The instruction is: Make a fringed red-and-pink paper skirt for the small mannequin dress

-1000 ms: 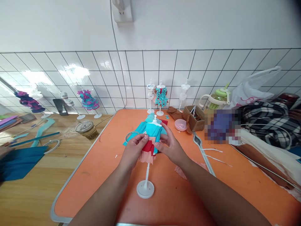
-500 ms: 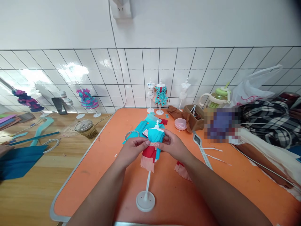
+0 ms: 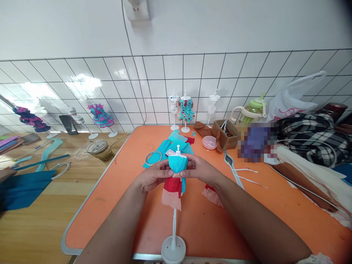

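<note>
Centered before me is a small white dress-form stand (image 3: 174, 223) wearing a doll dress (image 3: 172, 185) with a gathered turquoise bodice, a narrow pale pink waistband, a red skirt layer and a frayed pink hem. My left hand (image 3: 155, 174) pinches the dress at the left of its waist, thumb in front. On the opposite side, my right hand (image 3: 196, 169) grips the waist likewise, its fingers partly hidden behind the form. Turquoise cloth (image 3: 165, 146) with a metal embroidery-like ring (image 3: 153, 158) lies behind it. A red and pink piece of cloth (image 3: 212, 196) rests under my right forearm.
Further dress forms (image 3: 186, 112) stand along the tiled wall. A cardboard box (image 3: 228, 141), pink dish (image 3: 209, 143), green-lidded jug (image 3: 253, 112) and piled fabric are at right. On the wooden table at left are a jar (image 3: 100, 150) and another person's hand (image 3: 7, 175) near blue cloth.
The dress form has come toward me and stands more upright, its base now overlapping the orange table's front edge in view. Both hands stay at the dress's waist. The camera view has shifted slightly.
</note>
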Available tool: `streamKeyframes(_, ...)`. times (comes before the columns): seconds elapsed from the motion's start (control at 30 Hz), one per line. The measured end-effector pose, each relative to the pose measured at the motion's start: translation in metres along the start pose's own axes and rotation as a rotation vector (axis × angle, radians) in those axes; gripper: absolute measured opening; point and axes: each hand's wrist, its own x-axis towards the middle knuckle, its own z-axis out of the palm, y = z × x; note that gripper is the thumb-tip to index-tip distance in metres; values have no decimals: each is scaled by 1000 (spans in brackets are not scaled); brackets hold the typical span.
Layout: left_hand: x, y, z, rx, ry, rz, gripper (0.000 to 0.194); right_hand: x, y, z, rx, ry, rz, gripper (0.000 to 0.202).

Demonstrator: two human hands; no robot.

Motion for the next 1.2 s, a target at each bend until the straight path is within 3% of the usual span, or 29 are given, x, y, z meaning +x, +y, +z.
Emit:
streamKeyframes(0.13, 3, -2, 1, -30, 164, 48, 38, 4, 4, -8, 6, 138, 23, 91)
streamKeyframes(0.23, 6, -3, 6, 40, 167, 59, 39, 8, 10, -9, -52, 162, 32, 97)
streamKeyframes(0.37, 9, -4, 10, 152, 211, 50, 38, 9, 9, -19, -207, 107, 41, 83)
streamKeyframes(0.43, 10, -3, 9, 152, 247, 29, 40, 5, 1, -35, -488, 131, 73, 59)
streamKeyframes(0.5, 10, -2, 7, 154, 280, 21, 39, -3, -7, -55, -958, 253, 150, 33)
streamKeyframes(0.53, 10, -2, 6, 154, 297, 22, 39, -8, -10, -64, -1172, 276, 242, 28)
streamKeyframes(0.6, 10, -2, 4, 149, 320, 19, 40, -18, -10, -79, -1317, 288, 372, 26)
streamKeyframes(0.73, 12, -5, 4, 89, 366, -3, 43, -34, 8, -85, -1399, 295, 547, 26)
streamKeyframes(0.83, 12, -6, 4, 32, 362, -9, 44, -39, 19, -80, -1441, 302, 590, 21)
streamKeyframes(0.97, 10, -4, 5, 33, 298, -12, 51, -38, 21, -81, -1413, 266, 552, 10)
streamKeyframes(1.1, 9, -4, 5, 50, 317, -13, 50, -40, 14, -89, -1284, 209, 459, 3)
streamKeyframes(1.2, 10, -4, 5, 71, 313, -8, 47, -45, 5, -90, -1144, 184, 355, 15)
